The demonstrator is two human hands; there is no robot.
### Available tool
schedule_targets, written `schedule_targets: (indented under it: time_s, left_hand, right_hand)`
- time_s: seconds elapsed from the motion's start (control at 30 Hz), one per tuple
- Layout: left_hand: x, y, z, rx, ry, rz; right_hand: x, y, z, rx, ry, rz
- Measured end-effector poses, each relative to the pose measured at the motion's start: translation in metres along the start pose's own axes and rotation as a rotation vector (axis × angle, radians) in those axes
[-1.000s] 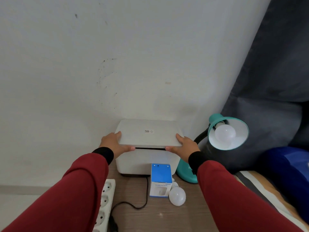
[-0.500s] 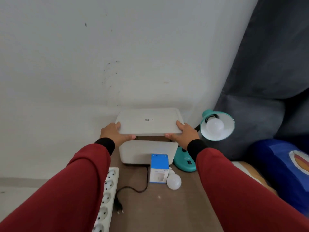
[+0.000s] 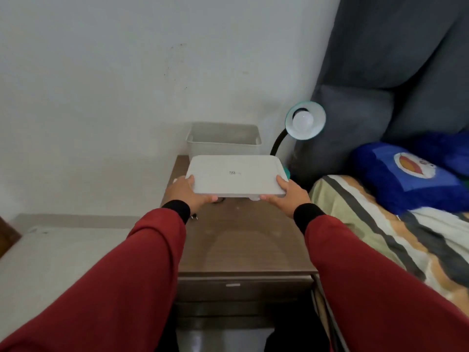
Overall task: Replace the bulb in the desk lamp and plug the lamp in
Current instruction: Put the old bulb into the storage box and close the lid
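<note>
A white box lid (image 3: 234, 177) is held level above the nightstand. My left hand (image 3: 187, 193) grips its left front corner and my right hand (image 3: 289, 196) grips its right front corner. The open white storage box (image 3: 223, 142) stands behind the lid against the wall. A teal desk lamp (image 3: 305, 120) with a white bulb (image 3: 302, 121) in its shade rises on a black gooseneck at the back right. The lid hides the spare bulb, the blue bulb carton and most of the lamp base. A black plug (image 3: 195, 217) peeks out beside my left wrist.
The brown nightstand (image 3: 243, 245) has a drawer at its front. A bed with a striped sheet (image 3: 380, 224) and a blue pillow (image 3: 411, 174) lies to the right, under a grey headboard. A white wall is behind and a low white surface lies at the left.
Both hands lifted the lid off the white box and drew it toward me. The view pulled back, so the whole nightstand top and the bed now show.
</note>
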State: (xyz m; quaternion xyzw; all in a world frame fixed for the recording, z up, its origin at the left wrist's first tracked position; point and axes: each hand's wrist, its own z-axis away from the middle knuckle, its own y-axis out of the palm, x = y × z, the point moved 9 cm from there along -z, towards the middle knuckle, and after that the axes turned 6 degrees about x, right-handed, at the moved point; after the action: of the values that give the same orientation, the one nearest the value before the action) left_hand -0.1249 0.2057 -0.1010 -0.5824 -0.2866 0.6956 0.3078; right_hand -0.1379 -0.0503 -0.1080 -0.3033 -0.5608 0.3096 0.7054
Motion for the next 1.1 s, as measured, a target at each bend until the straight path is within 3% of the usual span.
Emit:
schedule_targets:
  time_s: [0.2, 0.4, 0.6, 0.87, 1.1]
  left_hand:
    - [0.042, 0.052, 0.06, 0.075, -0.099, 0.048]
    - [0.066, 0.09, 0.08, 0.168, -0.137, -0.081]
    - [0.063, 0.106, 0.078, 0.231, -0.118, -0.32]
    - [0.065, 0.119, 0.07, 0.358, -0.155, -0.554]
    - [0.057, 0.118, 0.057, 0.439, -0.143, -0.643]
  right_hand:
    - [-0.051, 0.051, 0.047, 0.086, 0.083, 0.01]
    - [-0.084, 0.082, 0.065, 0.192, 0.149, 0.01]
    - [-0.091, 0.095, 0.067, 0.298, 0.185, 0.269]
    - [-0.098, 0.104, 0.055, 0.342, 0.23, 0.346]
    - [-0.087, 0.103, 0.039, 0.463, 0.238, 0.598]
